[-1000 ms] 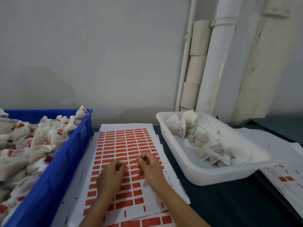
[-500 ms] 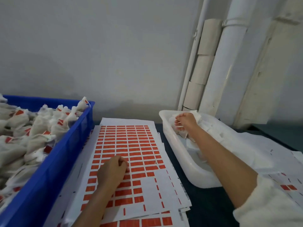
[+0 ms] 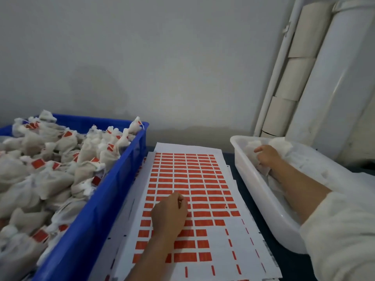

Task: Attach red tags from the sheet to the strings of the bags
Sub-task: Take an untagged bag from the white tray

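The sheet of red tags (image 3: 203, 179) lies flat in the middle, with its lower right rows stripped bare. My left hand (image 3: 170, 213) rests on the sheet with its fingers curled and its fingertips pinched together, apparently on a small red tag (image 3: 179, 202) that is mostly hidden. My right hand (image 3: 267, 157) reaches into the white tub (image 3: 253, 189) at the right. There it grips a white cloth bag (image 3: 263, 171) at the tub's far end. The bag's string is not visible.
A blue crate (image 3: 113, 179) on the left is heaped with bags carrying red tags (image 3: 50, 179). More sheets lie under the top one. A white pipe (image 3: 324, 88) and cardboard rolls (image 3: 300, 78) stand against the wall behind the tub.
My right hand left the sheet, swung right into the white tub and closed on a bag. My left hand stayed on the sheet. The camera shifted left.
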`<action>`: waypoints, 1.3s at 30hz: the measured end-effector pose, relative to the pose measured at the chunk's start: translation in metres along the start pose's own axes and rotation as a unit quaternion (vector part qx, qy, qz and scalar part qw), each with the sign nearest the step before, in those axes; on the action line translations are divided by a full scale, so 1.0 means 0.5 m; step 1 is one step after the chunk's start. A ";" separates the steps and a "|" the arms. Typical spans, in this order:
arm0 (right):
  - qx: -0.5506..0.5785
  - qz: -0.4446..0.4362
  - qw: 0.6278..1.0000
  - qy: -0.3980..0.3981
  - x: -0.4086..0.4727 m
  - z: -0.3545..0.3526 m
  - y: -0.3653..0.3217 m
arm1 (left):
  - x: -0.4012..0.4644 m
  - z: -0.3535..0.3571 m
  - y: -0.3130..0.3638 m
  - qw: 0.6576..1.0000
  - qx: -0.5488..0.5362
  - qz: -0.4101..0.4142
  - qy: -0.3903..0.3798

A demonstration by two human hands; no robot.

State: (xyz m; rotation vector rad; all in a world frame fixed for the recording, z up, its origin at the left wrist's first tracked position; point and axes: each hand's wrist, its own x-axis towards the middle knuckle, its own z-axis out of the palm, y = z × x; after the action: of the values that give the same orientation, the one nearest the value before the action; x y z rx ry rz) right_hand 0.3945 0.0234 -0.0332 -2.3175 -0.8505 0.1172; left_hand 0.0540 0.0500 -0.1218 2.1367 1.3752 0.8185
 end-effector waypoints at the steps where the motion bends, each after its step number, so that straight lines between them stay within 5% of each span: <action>1: -0.017 -0.007 1.000 0.009 0.000 0.000 0.005 | 0.001 0.002 -0.001 1.000 0.001 0.001 0.003; 10: 0.079 -0.027 0.992 0.092 -0.035 -0.019 -0.007 | 0.002 0.005 -0.006 1.000 0.003 0.010 0.026; 18: 0.087 -0.192 0.968 0.134 -0.135 -0.129 -0.136 | -0.003 -0.005 -0.002 1.000 -0.007 0.012 0.012; 25: 0.215 -0.245 0.945 0.022 -0.348 -0.104 -0.216 | -0.017 -0.032 0.011 0.990 -0.140 -0.017 -0.010; 28: 0.186 -0.247 0.949 -0.058 -0.430 -0.046 -0.215 | -0.026 -0.074 0.030 0.962 -0.272 -0.026 -0.028; 31: 0.197 -0.232 0.946 -0.109 -0.487 0.014 -0.204 | -0.049 -0.121 0.049 0.919 -0.372 0.032 -0.124; 34: 0.276 -0.177 0.937 -0.124 -0.512 0.055 -0.188 | -0.061 -0.137 0.050 0.918 -0.352 0.052 -0.176; 39: 0.326 -0.122 0.928 -0.134 -0.534 0.098 -0.162 | -0.066 -0.110 0.027 0.962 -0.231 0.061 -0.133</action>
State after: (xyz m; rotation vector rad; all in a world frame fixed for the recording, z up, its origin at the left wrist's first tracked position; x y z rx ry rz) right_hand 0.1264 -0.0646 -0.0576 -1.5795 -1.0374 0.5324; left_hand 0.0137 0.0179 -0.0810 1.8880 0.8245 0.7727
